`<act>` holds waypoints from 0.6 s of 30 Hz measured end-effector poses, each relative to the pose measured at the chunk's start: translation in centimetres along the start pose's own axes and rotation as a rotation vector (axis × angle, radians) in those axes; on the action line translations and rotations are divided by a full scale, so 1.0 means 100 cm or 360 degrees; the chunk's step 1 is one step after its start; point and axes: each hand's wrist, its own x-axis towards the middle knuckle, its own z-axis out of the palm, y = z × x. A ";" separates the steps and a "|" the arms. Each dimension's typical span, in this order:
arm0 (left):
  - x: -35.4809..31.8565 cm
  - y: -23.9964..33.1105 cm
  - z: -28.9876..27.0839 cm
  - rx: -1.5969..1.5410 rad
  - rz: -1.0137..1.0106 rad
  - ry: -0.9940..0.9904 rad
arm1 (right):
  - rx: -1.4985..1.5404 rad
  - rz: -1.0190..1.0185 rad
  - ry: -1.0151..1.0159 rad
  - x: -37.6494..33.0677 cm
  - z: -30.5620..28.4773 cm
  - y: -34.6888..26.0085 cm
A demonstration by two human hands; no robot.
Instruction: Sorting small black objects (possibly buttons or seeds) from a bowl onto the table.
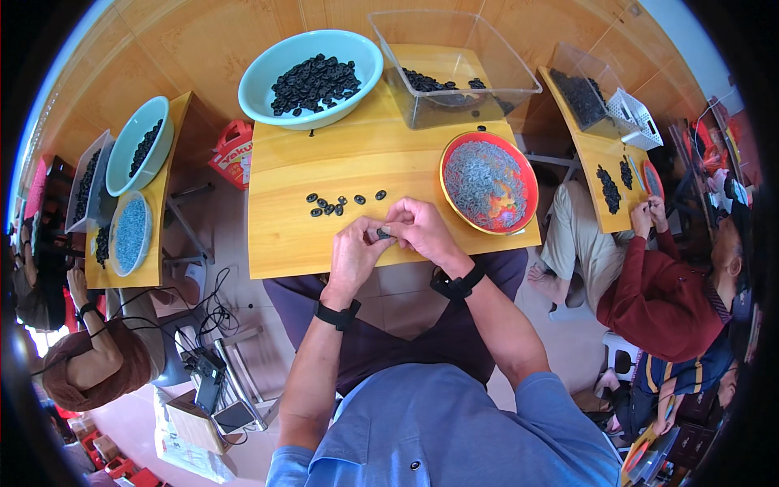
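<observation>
Close to the table's front edge, my left hand point(355, 250) and my right hand point(423, 230) meet with fingertips pinched together. Between them is a small black oval part point(383, 234), mostly covered by the fingers; both hands grip it. Just beyond the left hand lies a loose group of several black oval parts point(329, 209) on the yellow wooden table point(300, 162). To the right of my right hand stands a red and yellow round tray point(531, 188) holding many small grey-blue pieces point(479, 178), too fine to name.
At the back are a light-blue basin point(258, 81) of black parts and a clear plastic bin point(438, 109) with more. People work at side tables point(604, 154): a person in a red top point(669, 300) right, another point(105, 357) left. Cables and electronic devices point(209, 381) sit at lower left.
</observation>
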 end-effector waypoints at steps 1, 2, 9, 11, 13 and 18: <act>0.000 -0.001 0.001 -0.0003 0.0002 0.0004 | -0.0004 -0.0002 -0.0002 -0.001 0.000 0.000; -0.001 -0.004 0.003 -0.0001 0.0023 0.0034 | -0.0037 0.0005 0.0000 -0.002 0.000 0.000; 0.002 -0.013 0.006 -0.0043 0.0063 0.0091 | -0.0158 0.0013 -0.0004 0.001 -0.001 -0.001; 0.003 -0.012 0.004 -0.0035 0.0070 0.0093 | -0.0165 -0.0002 -0.0010 0.003 0.000 -0.004; 0.003 -0.008 -0.001 -0.0025 0.0086 0.0106 | -0.0176 -0.0029 -0.0021 0.002 0.001 -0.009; -0.001 -0.015 0.000 -0.0224 0.0267 -0.0043 | -0.0470 0.0112 -0.0008 0.002 -0.017 -0.018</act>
